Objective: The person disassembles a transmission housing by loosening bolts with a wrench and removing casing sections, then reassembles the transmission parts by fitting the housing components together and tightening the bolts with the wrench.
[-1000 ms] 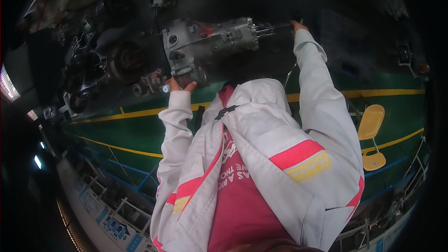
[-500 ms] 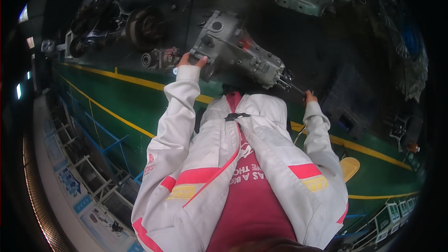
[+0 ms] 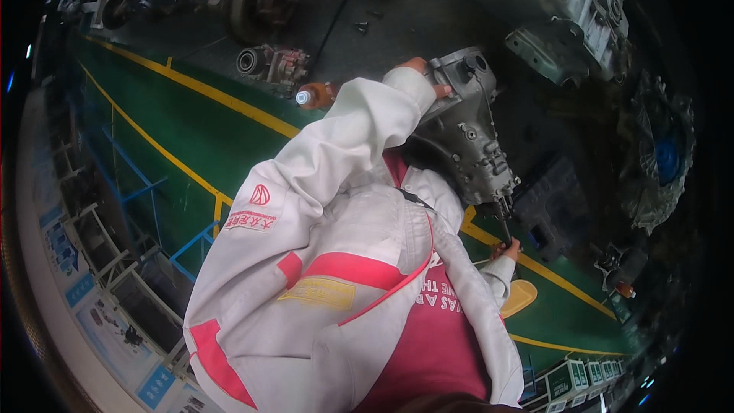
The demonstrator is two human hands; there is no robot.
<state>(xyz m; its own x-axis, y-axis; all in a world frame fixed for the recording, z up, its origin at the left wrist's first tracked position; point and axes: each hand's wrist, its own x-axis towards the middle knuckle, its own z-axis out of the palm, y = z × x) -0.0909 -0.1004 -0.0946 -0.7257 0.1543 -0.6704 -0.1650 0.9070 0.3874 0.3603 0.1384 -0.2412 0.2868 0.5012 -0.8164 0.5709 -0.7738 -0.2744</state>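
Note:
A grey metal gearbox lies tilted in front of me, its wide bell end away from me and its narrow end pointing toward my right side. My left hand is closed on the flange at the wide end, fingers on one side of the edge. From the narrow end sticks out a thin shaft. My right hand is closed round the tip of that shaft. My left sleeve crosses in front of my body, and part of the gearbox's near side is hidden behind my jacket.
Left of the gearbox sit a small reddish-grey mechanical unit and an orange bottle with a pale cap. A brake drum lies farther off. Large metal housings stand at far right. Yellow lines cross the green floor.
The gearbox has turned: its wide end has swung right and its shaft end has come nearer me. Both hands have moved with it. My view has shifted too.

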